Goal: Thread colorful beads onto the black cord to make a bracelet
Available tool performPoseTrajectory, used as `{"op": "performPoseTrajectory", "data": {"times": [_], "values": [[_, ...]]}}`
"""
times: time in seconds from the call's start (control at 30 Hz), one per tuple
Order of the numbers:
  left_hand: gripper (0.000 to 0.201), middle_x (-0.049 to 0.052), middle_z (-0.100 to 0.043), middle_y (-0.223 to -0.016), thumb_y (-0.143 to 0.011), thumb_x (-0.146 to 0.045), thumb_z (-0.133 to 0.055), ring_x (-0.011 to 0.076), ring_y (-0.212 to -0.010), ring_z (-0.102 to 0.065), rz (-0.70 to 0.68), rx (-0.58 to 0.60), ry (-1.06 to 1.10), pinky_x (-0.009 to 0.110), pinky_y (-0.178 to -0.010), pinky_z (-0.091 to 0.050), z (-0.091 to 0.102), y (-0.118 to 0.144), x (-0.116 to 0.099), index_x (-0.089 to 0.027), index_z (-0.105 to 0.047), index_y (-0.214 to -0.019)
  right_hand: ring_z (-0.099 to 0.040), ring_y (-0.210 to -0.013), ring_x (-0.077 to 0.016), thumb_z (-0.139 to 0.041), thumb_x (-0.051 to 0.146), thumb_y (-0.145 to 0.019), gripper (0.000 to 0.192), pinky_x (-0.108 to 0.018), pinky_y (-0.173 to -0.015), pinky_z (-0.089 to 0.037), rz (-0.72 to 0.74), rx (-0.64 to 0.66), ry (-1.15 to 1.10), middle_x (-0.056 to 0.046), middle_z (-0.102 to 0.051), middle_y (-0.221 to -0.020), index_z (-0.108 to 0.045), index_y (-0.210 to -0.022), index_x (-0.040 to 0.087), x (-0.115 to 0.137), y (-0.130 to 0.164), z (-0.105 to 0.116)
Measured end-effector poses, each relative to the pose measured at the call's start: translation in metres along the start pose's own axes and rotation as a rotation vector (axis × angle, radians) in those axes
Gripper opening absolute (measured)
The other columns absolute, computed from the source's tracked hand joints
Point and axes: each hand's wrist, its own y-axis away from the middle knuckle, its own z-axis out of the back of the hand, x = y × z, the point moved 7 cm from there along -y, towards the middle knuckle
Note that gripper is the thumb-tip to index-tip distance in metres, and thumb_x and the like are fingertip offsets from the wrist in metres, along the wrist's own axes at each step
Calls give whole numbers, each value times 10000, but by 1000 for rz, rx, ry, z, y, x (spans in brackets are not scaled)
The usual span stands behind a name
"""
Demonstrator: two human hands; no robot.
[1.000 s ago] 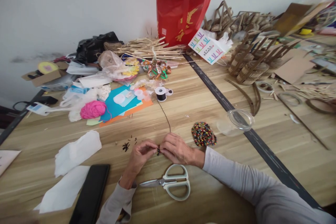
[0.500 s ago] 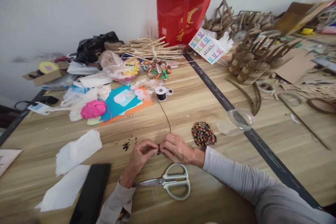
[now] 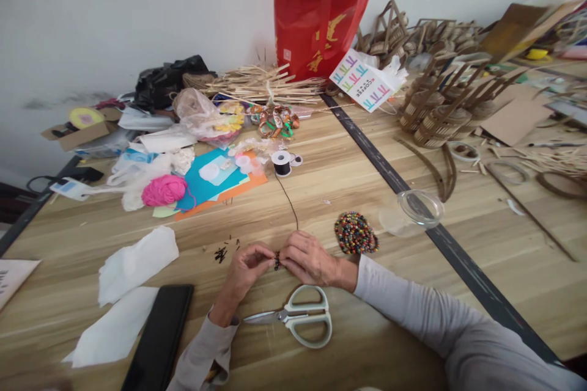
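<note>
Both hands meet at table centre, near front edge. L hand (image 3: 245, 269) and R hand (image 3: 308, 259) pinched fingertip to fingertip on a short strand of small dark beads (image 3: 277, 260), held just above the wood table (image 3: 330, 183). Both grips tight, thumb + forefinger closed on strand; rest of fingers curled. Bead count/colour too small to tell.

Black cord (image 3: 288, 201) runs from R hand's fingertips up-table to black thread spool (image 3: 281, 163), standing upright next to blue/orange paper sheets (image 3: 215, 186).

Scissors (image 3: 298, 317), pale-green handles, flat on table just below hands, blades pointing left, not touched. Scatter of tiny dark beads (image 3: 222, 252) just left of L hand. Pile of multicolour beads (image 3: 356, 233) just right of R hand, near wrist. Clear plastic lid/dish (image 3: 420, 208) further right, by dark seam strip in table.

Left side: white tissue pieces (image 3: 135, 263), black phone (image 3: 160, 336) lying flat at front edge, pink yarn ball (image 3: 164, 190).

Back: red bag (image 3: 318, 12) upright vs wall, bundle of straw sticks (image 3: 261, 85) in front-left of it, cardboard-strip baskets (image 3: 435, 110) at right.
</note>
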Motion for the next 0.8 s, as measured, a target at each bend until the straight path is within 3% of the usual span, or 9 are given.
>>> {"op": "performPoseTrajectory", "data": {"times": [0.8], "values": [[78,40,-653,-685,-651,-196,-755,145,-654,-607,-11,17,-15,241,-613,-495,-5,-1,-8,-145,-699,-671,-492,-745,-165,-446,171,-914,96,-305,-703,-420,-15,15,-18,-57,-563,-779,-530,-870,155,0,0,-1]]}}
